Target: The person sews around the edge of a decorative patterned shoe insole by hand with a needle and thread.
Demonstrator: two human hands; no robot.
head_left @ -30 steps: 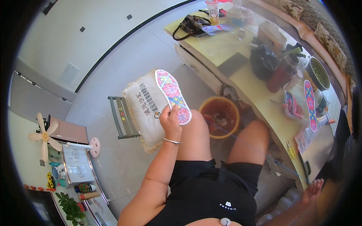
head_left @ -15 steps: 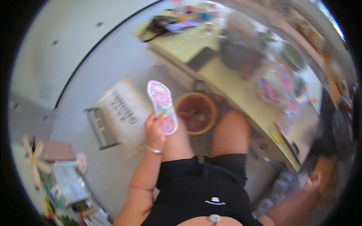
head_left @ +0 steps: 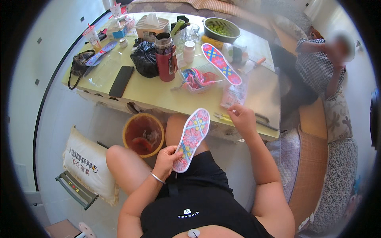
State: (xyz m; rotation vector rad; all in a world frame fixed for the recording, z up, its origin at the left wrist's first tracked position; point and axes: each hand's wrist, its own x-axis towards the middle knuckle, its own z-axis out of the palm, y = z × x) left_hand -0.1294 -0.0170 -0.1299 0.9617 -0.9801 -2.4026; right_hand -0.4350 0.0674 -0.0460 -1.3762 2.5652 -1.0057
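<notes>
My left hand (head_left: 164,162) is closed on the heel end of a white-edged embroidered insole (head_left: 193,137) with pink flowers and blue and yellow crossing bands. It holds the insole upright above my lap, patterned face toward me. Over the table's front edge, my right hand (head_left: 243,121) has its thumb and fingertips pinched together; anything between them is too small to make out. Beside those fingers lie yellow-handled snips (head_left: 223,117) and a clear pink packet (head_left: 233,95). A second patterned insole (head_left: 221,64) in pink and blue rests behind them, near a bundle of coloured thread (head_left: 197,79).
The yellow table (head_left: 139,93) also carries a red thermos (head_left: 166,59), black phone (head_left: 121,82), black bag (head_left: 144,59), tissue box (head_left: 152,28) and basket of green fruit (head_left: 221,31). Below stand a brown bin (head_left: 125,137) and a cushion (head_left: 85,158). Another person (head_left: 320,65) is at the right.
The view has swung toward the table. My right hand has come from low at the far right to the table's front edge. The insole stays in my left hand, now tilted rightward.
</notes>
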